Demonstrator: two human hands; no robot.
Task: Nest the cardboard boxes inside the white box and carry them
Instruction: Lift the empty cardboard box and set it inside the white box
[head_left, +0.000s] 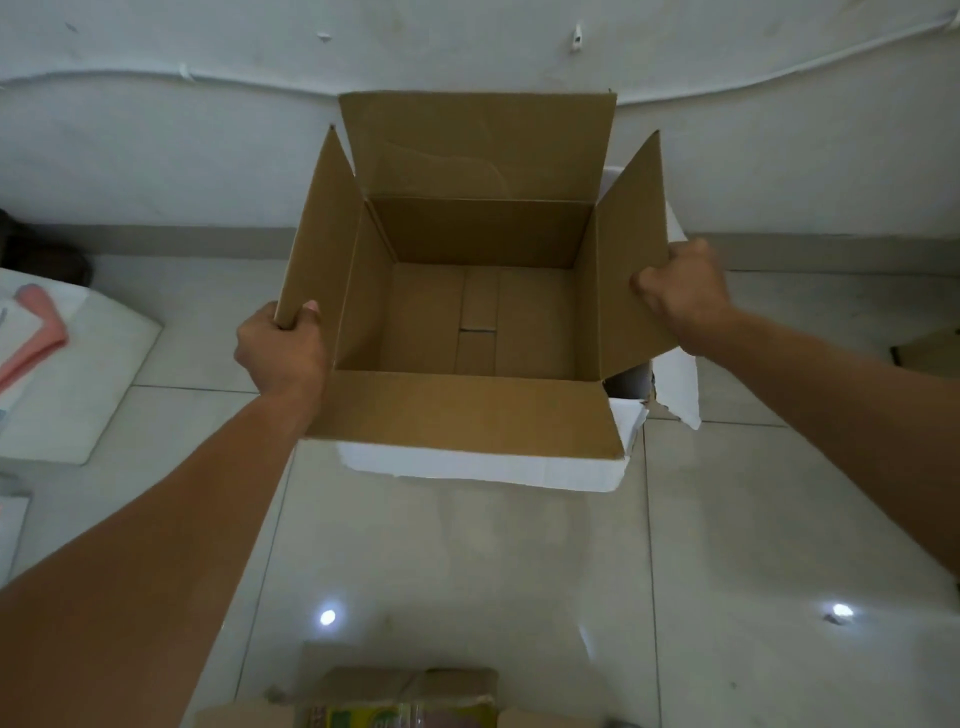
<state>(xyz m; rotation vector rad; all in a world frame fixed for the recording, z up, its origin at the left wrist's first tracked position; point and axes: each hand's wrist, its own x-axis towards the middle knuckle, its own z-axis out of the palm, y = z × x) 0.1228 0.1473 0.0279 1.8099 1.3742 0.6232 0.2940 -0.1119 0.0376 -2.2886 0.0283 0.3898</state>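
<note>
An open brown cardboard box (483, 312) with its four flaps up sits in the middle of the view, empty inside. Under and around it shows the white box (483, 467), with a torn white flap at the front and another at the right (678, 384). The brown box appears set into the white one. My left hand (283, 345) grips the lower edge of the left brown flap. The right brown flap is pinched near its lower edge by my right hand (680, 291).
Pale tiled floor (467, 561) runs below the boxes, a white wall behind. A white cushion with pink cloth (36, 332) lies at the left. Another brown cardboard box with a yellow-green label (405, 696) sits at the bottom edge. A dark object stands at far left.
</note>
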